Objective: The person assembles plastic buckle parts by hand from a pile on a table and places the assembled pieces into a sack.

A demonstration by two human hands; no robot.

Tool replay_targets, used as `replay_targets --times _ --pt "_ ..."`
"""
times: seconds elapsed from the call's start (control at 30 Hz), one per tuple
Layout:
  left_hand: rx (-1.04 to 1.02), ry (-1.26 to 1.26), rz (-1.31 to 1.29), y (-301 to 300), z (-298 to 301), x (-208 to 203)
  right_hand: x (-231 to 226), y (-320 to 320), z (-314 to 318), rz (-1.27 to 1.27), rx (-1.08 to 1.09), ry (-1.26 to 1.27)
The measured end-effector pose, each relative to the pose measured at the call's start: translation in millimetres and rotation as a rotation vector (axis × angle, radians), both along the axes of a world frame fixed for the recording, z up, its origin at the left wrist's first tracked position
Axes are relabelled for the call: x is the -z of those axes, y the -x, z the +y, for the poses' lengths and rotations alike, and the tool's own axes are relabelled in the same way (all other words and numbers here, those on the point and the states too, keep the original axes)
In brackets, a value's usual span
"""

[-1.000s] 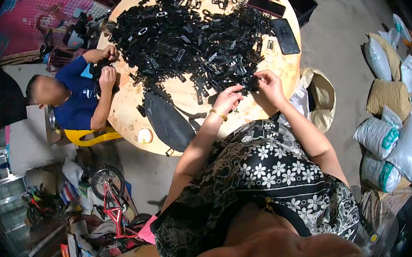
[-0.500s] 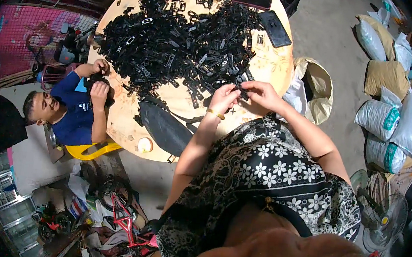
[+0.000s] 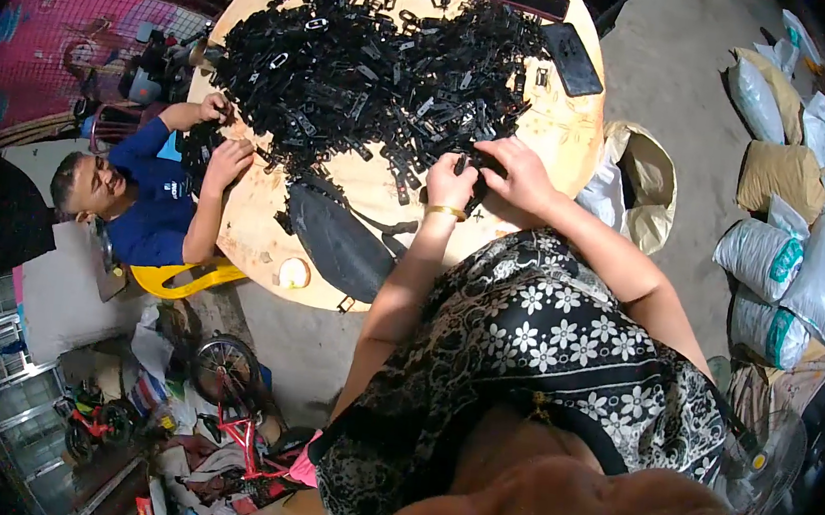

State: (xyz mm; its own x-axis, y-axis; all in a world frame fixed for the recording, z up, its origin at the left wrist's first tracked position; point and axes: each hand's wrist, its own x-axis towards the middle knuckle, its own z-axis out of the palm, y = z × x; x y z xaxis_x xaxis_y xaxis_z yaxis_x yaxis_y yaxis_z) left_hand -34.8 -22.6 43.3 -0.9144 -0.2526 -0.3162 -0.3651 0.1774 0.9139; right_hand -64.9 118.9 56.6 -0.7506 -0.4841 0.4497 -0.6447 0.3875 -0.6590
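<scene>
A large heap of small black plastic clips [image 3: 351,80] covers much of the round wooden table [image 3: 555,147]. At the heap's near edge, my left hand [image 3: 449,181] is closed, with a small black clip [image 3: 460,165] standing up between its fingers. Just to the right, my right hand [image 3: 522,177] reaches over a few black pieces, its fingers and thumb apart. Its fingertips are partly lost against the dark parts, and no piece shows clearly in its grasp.
Across the left side, a seated person [image 3: 163,191] handles black pieces. A black bag [image 3: 334,239] and a whitish round thing [image 3: 294,272] lie near the table's front edge. Two phones [image 3: 572,60] rest at the far right. An open sack [image 3: 657,183] stands beside the table.
My hands have come apart from each other. The right has lowered onto the pieces at the heap's edge, while the left keeps a clip. The whole view has shifted slightly.
</scene>
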Motion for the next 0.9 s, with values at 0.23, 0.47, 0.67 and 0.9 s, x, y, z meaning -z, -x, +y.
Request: replay_targets --times 0.23,0.47,0.67,0.9 --pt "-0.004 0.372 0.101 -3.9 -3.0 -3.2 6.0 0.1 0.9 -0.103 -0.103 0.000" --pt "0.070 0.317 0.041 -4.1 6.5 -17.4 9.4 -0.9 6.5 -0.189 -0.123 -0.005" --pt "0.235 0.633 0.282 -11.5 4.4 -15.5 7.2 11.9 3.3 -0.296 -0.167 -0.046" --pt "0.075 0.468 0.358 -10.4 -7.2 4.1 32.7 19.6 0.4 -0.704 -0.007 0.241"
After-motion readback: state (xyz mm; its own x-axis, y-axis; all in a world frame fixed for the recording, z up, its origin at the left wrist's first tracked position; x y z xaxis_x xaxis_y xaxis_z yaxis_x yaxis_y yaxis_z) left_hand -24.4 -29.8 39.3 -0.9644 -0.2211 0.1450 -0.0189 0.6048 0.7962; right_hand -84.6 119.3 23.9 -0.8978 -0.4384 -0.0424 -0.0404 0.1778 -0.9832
